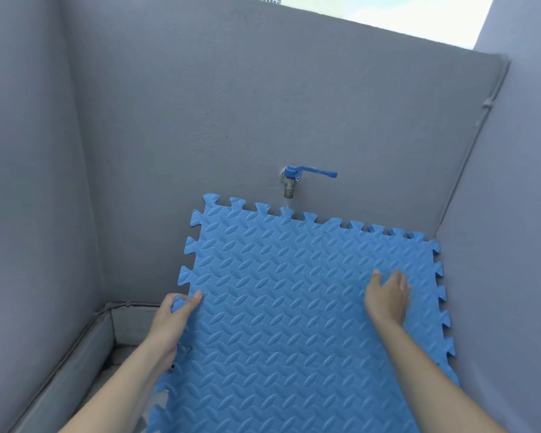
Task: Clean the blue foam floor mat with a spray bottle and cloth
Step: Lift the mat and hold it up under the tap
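The blue foam floor mat (281, 307), an interlocking tile with a leaf pattern and toothed edges, is held tilted up in front of me with its top edge just under a wall tap. My left hand (174, 320) grips the mat's left edge, thumb on the front face. My right hand (388, 295) lies flat on the mat's upper right face, fingers spread. A thin stream of water falls from the tap onto the top edge. No spray bottle or cloth is in view.
A brass tap with a blue lever handle (294, 179) sticks out of the grey back wall (263, 104). Grey walls close in on the left (28, 214) and right (512, 245). A low grey ledge (85, 354) runs along the floor at the left.
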`<state>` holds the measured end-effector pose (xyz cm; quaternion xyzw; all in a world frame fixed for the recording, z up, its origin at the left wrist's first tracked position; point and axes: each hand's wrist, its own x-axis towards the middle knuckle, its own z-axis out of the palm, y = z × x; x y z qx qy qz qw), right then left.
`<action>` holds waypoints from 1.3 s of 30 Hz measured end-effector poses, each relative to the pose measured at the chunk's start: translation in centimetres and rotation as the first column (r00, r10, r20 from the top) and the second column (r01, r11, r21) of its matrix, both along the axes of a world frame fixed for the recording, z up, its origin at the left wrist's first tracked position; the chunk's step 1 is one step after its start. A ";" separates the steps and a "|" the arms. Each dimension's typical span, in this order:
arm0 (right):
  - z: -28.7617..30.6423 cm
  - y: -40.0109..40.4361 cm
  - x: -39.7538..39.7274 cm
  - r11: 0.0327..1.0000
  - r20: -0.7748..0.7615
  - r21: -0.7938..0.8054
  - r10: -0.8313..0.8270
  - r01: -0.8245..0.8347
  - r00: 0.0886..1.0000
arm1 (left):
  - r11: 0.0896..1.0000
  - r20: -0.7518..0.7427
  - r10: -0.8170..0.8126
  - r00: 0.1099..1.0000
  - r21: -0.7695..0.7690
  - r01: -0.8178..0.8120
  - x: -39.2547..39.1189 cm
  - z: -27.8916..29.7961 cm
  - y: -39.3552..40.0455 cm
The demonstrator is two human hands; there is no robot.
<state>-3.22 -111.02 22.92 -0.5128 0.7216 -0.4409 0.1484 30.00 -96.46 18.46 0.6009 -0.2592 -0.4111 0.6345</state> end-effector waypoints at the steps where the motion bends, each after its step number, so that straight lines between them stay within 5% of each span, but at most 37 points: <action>1: 0.2 -0.6 1.6 1.000 0.006 0.017 -0.006 0.006 1.000 | 1.000 0.001 -0.012 1.000 -0.006 0.012 0.2 0.0 0.1; 4: 1.0 -1.0 9.5 1.000 -0.061 0.011 0.009 -0.008 0.998 | 1.000 0.012 0.008 1.000 0.006 -0.008 2.2 0.0 1.1; 7: 0.9 1.2 19.6 0.942 -0.367 -0.100 0.264 -0.320 0.892 | 0.996 0.021 0.084 0.996 0.009 -0.084 5.4 -0.6 2.5; 9: 0.0 4.0 25.4 0.750 -0.680 -0.083 0.439 -0.656 0.588 | 0.989 -0.010 0.146 0.989 -0.010 -0.147 7.2 -1.0 3.8; 11: -1.1 6.9 28.6 0.506 -0.878 0.121 0.456 -0.854 0.146 | 0.980 -0.051 0.198 0.979 -0.018 -0.199 8.8 -1.8 5.2; 12: -1.4 7.3 29.2 0.440 -0.903 0.190 0.430 -0.878 0.020 | 0.978 -0.067 0.204 0.977 -0.018 -0.206 9.5 -2.2 5.7; 13: -1.1 6.7 28.8 0.422 -0.909 0.184 0.418 -0.888 0.010 | 0.978 -0.079 0.205 0.975 -0.012 -0.207 9.8 -2.4 6.1; 15: -0.9 3.8 26.0 0.547 -0.849 0.036 0.458 -0.836 0.263 | 0.980 -0.047 0.200 0.979 -0.004 -0.200 10.0 -2.7 6.1; 18: -0.9 -1.6 16.8 0.871 -0.594 -0.074 0.353 -0.486 0.723 | 0.981 -0.029 0.191 0.981 -0.017 -0.191 8.8 -2.4 4.7; 20: -2.3 -2.7 9.9 0.953 -0.489 -0.051 0.237 -0.298 0.840 | 0.988 -0.026 0.148 0.989 -0.037 -0.149 7.4 -1.7 3.5; 23: -7.3 0.1 3.4 0.974 -0.495 0.001 0.198 -0.227 0.846 | 0.995 -0.030 0.096 0.995 -0.019 -0.097 5.0 -2.3 1.0; 26: -13.3 6.1 1.7 0.876 -0.736 0.066 0.366 -0.478 0.569 | 0.997 -0.034 0.074 0.997 0.028 -0.073 1.9 -3.4 -1.3; 29: -17.0 11.0 4.2 0.463 -0.932 0.256 0.351 -0.849 -0.090 | 0.994 -0.062 0.090 0.994 0.063 -0.086 0.9 -4.0 -1.9; 30: -17.1 11.2 5.5 0.340 -0.926 0.327 0.303 -0.882 -0.226 | 0.994 -0.061 0.094 0.994 0.065 -0.090 0.8 -4.0 -1.9; 31: -16.1 10.4 7.2 0.272 -0.922 0.341 0.282 -0.900 -0.264 | 0.994 -0.063 0.090 0.994 0.066 -0.086 1.1 -4.0 -1.7; 33: -12.3 7.0 11.0 0.364 -0.954 0.171 0.294 -0.916 -0.061 | 0.995 -0.074 0.084 0.994 0.055 -0.080 1.3 -3.6 -1.5; 36: -4.5 1.4 16.0 0.689 -0.818 -0.094 0.358 -0.719 0.450 | 0.996 -0.056 0.089 0.994 0.026 -0.087 1.7 -2.2 -1.3; 39: -0.4 0.3 19.8 0.802 -0.674 -0.185 0.317 -0.568 0.667 | 0.994 -0.036 0.105 0.994 -0.020 -0.106 2.4 -0.1 -0.9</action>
